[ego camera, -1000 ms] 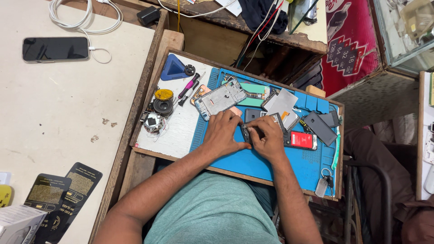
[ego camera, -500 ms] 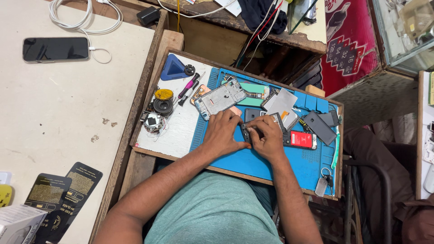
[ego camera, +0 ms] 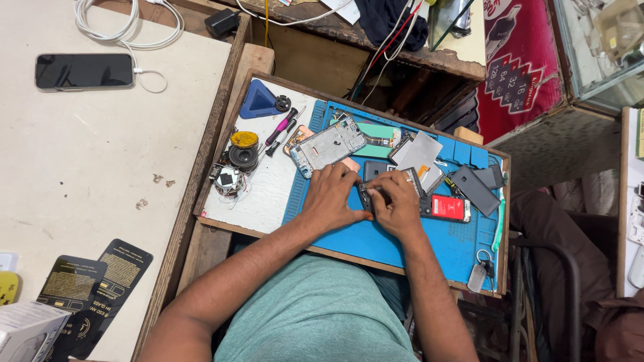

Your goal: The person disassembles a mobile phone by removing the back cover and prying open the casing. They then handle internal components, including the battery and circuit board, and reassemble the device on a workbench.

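Both my hands meet over a blue work mat [ego camera: 376,245] on a wooden tray. My left hand [ego camera: 332,198] and my right hand [ego camera: 397,204] pinch a small dark phone part [ego camera: 366,196] between their fingertips; most of it is hidden by the fingers. Just beyond my left hand lies an opened phone frame [ego camera: 327,145]. A red-labelled battery [ego camera: 449,208] lies right of my right hand, and a dark back cover [ego camera: 475,190] is beyond it.
Screwdrivers [ego camera: 282,129], a blue triangular pick [ego camera: 257,101], tape rolls [ego camera: 243,149] and a grey plate [ego camera: 417,151] crowd the tray's far part. A black phone [ego camera: 84,70] on a white cable lies on the pale table at left; dark packets [ego camera: 94,285] lie near its front. Keys [ego camera: 481,271] rest at the tray's right corner.
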A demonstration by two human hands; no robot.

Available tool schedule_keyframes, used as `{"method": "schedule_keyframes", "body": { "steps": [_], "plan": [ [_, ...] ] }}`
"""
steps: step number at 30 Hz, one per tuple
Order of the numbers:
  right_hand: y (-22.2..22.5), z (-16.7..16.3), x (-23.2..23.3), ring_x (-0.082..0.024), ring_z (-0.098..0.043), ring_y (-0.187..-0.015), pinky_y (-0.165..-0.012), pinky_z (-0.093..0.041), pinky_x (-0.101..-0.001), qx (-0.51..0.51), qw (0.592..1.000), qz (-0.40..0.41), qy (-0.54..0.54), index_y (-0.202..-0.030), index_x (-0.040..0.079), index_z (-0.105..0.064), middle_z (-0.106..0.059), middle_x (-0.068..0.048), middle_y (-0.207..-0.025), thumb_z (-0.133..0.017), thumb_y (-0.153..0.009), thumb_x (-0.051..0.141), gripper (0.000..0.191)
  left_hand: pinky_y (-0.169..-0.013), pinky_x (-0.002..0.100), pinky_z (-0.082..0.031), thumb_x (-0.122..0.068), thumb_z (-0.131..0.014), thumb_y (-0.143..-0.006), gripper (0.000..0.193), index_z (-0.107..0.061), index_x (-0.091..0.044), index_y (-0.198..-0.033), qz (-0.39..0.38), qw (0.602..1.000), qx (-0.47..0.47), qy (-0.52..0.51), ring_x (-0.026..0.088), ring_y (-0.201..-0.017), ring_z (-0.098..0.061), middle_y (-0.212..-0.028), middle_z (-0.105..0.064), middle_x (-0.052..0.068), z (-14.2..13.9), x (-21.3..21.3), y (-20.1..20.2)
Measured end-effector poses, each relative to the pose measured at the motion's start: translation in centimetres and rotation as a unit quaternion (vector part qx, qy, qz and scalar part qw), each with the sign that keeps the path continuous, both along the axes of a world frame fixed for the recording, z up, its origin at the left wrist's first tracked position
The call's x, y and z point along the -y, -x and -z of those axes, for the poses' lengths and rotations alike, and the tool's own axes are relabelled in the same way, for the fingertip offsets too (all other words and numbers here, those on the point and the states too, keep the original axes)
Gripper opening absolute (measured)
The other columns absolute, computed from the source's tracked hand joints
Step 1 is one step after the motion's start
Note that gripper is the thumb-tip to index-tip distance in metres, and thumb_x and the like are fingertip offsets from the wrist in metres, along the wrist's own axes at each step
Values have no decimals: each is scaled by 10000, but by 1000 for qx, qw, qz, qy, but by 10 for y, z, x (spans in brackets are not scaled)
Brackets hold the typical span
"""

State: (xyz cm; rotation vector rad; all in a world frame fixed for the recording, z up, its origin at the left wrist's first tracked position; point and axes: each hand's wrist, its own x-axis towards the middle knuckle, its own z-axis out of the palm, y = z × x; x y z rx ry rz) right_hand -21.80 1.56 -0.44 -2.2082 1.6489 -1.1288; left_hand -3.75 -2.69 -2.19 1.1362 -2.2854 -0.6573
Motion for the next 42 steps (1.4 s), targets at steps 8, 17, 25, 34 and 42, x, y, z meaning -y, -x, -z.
{"method": "schedule_keyframes", "body": {
  "steps": [8,17,25,34,42],
  "plan": [
    [-7,2,-5,-264,-625,-913,-782,-515,-377,-49,998,23,10,-945,91,-765,-666,-56,-959,-773,-836,79,110,-933,452,-369,-526,-942,-572,764,-684,-54,-1113,-5,1000,-13,19,286,-1098,-512,-1139,-564,113,4,-6,-2],
    [-8,4,-9,-249,-635,-925,-782,-528,-360,-7,999,32,0,-952,78,-744,-658,-55,-982,-751,-865,79,88,-948,465,-369,-537,-942,-582,770,-680,-56,-1123,-4,1000,-6,0,295,-1093,-516,-1122,-560,124,4,-11,-4],
    [-8,4,-12,-254,-631,-940,-797,-524,-384,-35,999,20,9,-914,68,-742,-661,-69,-975,-760,-835,54,82,-948,455,-378,-531,-942,-590,772,-675,-50,-1131,-4,1000,0,21,290,-1103,-517,-1142,-561,117,6,-12,-5],
    [-10,7,-13,-217,-664,-907,-759,-556,-348,9,998,56,-6,-973,91,-751,-655,-60,-995,-762,-870,76,104,-937,463,-372,-547,-932,-582,816,-672,-37,-1164,-5,1000,5,20,295,-1101,-512,-1133,-559,123,5,-13,-4],
    [-11,4,-13,-246,-622,-941,-786,-527,-369,-60,998,32,13,-940,107,-759,-656,-38,-969,-767,-846,83,98,-931,455,-376,-533,-931,-595,775,-674,-50,-1143,-1,1000,-1,7,279,-1080,-519,-1124,-558,112,6,-13,-4]
  ]
}}
